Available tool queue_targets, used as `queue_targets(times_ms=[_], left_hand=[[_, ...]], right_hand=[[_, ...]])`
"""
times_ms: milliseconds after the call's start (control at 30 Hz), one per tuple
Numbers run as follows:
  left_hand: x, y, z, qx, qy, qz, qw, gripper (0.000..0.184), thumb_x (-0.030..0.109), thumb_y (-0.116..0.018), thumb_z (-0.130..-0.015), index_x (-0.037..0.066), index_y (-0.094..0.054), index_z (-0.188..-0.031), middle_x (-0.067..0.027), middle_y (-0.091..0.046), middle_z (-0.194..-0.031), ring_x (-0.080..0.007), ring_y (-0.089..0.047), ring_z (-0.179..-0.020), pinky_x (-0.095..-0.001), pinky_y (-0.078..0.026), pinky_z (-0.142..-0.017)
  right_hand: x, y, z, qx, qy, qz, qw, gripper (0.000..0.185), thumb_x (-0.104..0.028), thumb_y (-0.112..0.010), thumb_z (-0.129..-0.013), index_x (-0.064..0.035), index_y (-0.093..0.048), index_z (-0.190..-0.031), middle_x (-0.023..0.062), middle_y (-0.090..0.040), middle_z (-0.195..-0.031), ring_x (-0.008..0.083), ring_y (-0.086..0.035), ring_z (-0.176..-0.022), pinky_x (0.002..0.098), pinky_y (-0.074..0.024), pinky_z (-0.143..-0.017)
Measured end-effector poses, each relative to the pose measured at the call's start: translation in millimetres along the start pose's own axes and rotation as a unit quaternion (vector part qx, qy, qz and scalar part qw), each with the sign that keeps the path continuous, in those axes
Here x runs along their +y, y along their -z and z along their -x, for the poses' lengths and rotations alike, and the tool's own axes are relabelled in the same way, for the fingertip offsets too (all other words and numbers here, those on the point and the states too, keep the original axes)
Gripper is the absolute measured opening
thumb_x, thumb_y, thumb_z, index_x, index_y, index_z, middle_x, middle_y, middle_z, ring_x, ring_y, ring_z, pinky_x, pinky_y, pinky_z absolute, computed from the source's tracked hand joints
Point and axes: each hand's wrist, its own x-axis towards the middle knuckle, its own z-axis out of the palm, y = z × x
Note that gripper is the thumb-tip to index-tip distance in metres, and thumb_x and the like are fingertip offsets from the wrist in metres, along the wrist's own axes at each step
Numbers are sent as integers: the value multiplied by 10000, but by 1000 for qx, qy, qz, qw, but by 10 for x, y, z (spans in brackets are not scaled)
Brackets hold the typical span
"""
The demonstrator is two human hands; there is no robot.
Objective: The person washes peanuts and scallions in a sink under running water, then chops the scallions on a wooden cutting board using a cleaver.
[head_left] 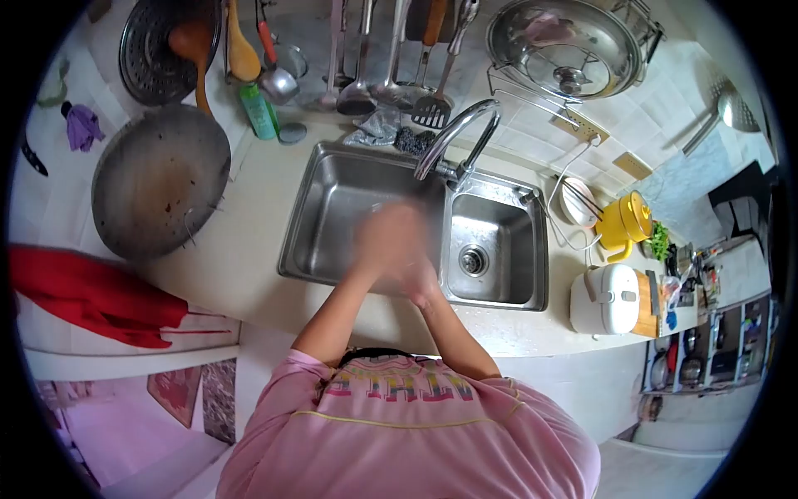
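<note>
Both hands meet over the left basin (332, 208) of a steel double sink, below the curved chrome faucet (453, 137). My left hand (386, 237) is smeared by motion and lies against or over my right hand (418, 279). The fingers of both are too blurred to make out, and I cannot tell whether anything is between them. To the right is the smaller basin (499, 220) with its round drain (474, 260).
A large wok (162, 183) leans at the left, near a green bottle (259, 112). Ladles and a slotted turner (431, 112) hang behind the sink. At the right stand a yellow electric pot (625, 220) and a white lidded appliance (605, 299).
</note>
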Motion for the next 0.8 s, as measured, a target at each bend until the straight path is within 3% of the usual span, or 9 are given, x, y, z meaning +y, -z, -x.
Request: queue_targets(times_ms=[67, 200, 267, 333, 400, 533, 600, 700, 800], left_hand=[[-158, 34, 13, 54, 31, 45, 997, 237, 99, -544, -834, 94, -556, -1070, -122, -555, -1065, -236, -560, -954, -295, -463, -747], [-558, 176, 136, 151, 123, 182, 964, 513, 280, -573, -813, 138, -390, -1270, -136, -432, -1261, -289, -377, -1193, -407, -381, -901], [-548, 252, 343, 24, 319, 504, 802, 648, 380, -587, -796, 76, -327, -1306, -132, -415, -1288, -299, -324, -1251, -472, -330, -991], [-583, 346, 517, -74, 340, 668, 658, 608, 321, -568, -808, 54, -323, -1296, -144, -409, -1288, -298, -363, -1225, -522, -378, -942], [-895, 295, 658, -88, 303, 706, 634, 564, 257, -556, -804, 24, -342, -1271, -151, -418, -1271, -307, -418, -1178, -536, -410, -908], [-902, 538, 933, 18, 295, 689, 662, 519, 180, -548, -786, -22, -369, -1230, -153, -458, -1215, -317, -481, -1103, -520, -442, -886], [-906, 691, 1004, 57, 298, 677, 670, 505, 159, -549, -778, -29, -380, -1214, -153, -479, -1184, -321, -500, -1073, -512, -457, -872], [-1005, 752, 1176, 93, 320, 665, 668, 488, 140, -546, -772, -23, -388, -1204, -154, -499, -1154, -321, -517, -1042, -502, -475, -852], [-1028, 827, 1250, 114, 341, 652, 668, 478, 129, -532, -769, -11, -391, -1203, -155, -508, -1140, -308, -527, -1026, -487, -488, -836]], right_hand=[[-108, -97, 74, 22, -2, 12, 1000, 428, -383, -469, -890, -77, -429, -1186, 78, -540, -1140, 220, -570, -984, 371, -524, -738], [-374, -350, 212, 29, -3, 92, 995, 453, -391, -445, -893, -68, -407, -1209, 95, -534, -1146, 219, -567, -991, 374, -529, -728], [-387, -373, 182, 4, -14, 98, 995, 480, -414, -446, -888, -63, -406, -1212, 108, -532, -1147, 217, -573, -979, 374, -540, -700], [-386, -418, 143, -21, -33, 125, 991, 513, -442, -453, -880, -55, -404, -1213, 117, -531, -1146, 223, -582, -958, 370, -547, -667], [-407, -560, 131, -39, -48, 210, 976, 600, -507, -471, -854, -33, -391, -1213, 120, -534, -1134, 245, -602, -899, 355, -545, -614], [-756, -796, -114, -28, 60, 634, 771, 593, -569, -469, -821, -24, -599, -1016, 139, -626, -865, 214, -617, -615, 303, -502, -513], [-1135, -1103, -336, -42, 309, 701, 641, 457, -448, -516, -845, -23, -621, -976, 113, -626, -739, 188, -598, -568, 285, -470, -485], [-1802, -1936, -556, -36, 333, 377, 863, 241, -187, -543, -863, -3, -568, -1017, 72, -586, -722, 147, -562, -583, 279, -473, -501], [-2219, -2125, -1518, 64, 396, 330, 854, 299, -139, -568, -824, -6, -495, -1082, 108, -558, -913, 150, -546, -615, 285, -488, -506]])
